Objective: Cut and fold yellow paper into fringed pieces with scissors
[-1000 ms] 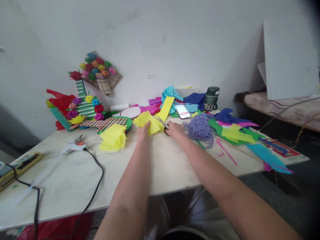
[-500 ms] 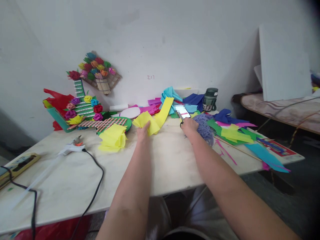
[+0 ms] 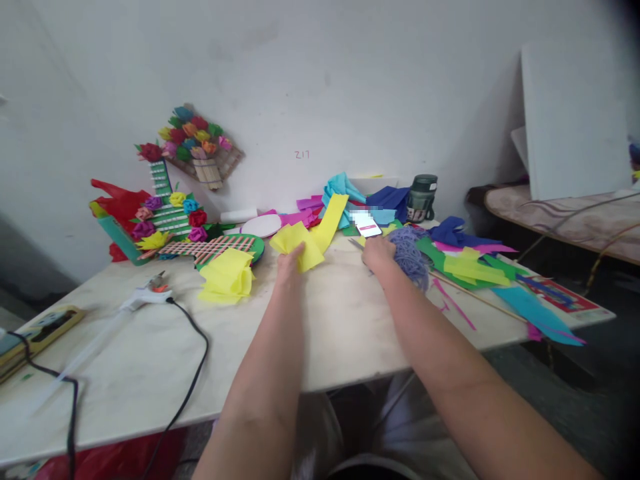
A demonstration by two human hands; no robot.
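Note:
Pinched in my left hand (image 3: 290, 263) is a piece of yellow crepe paper (image 3: 304, 245), held just above the table. A longer yellow strip (image 3: 333, 220) lies behind it, leaning toward the coloured paper pile. My right hand (image 3: 379, 253) is closed around scissors (image 3: 357, 245), whose blades point left toward the yellow paper; the handles are mostly hidden by my fingers. Beside that hand sits a tangle of purple yarn (image 3: 409, 257), and a phone (image 3: 367, 224) with a lit screen lies just beyond. Left of my left hand rests a stack of yellow paper pieces (image 3: 227, 275).
A guitar-shaped craft with paper flowers (image 3: 163, 190) stands at the left. In front of it are a glue gun (image 3: 147, 293) with a black cord and a power strip (image 3: 43, 337). A dark bottle (image 3: 421, 199) stands at the back; a thin stick (image 3: 477, 297) lies right.
The scissors in my right hand have turned from pointing up toward the phone to pointing left, lower down. My left hand with the yellow paper has shifted slightly right.

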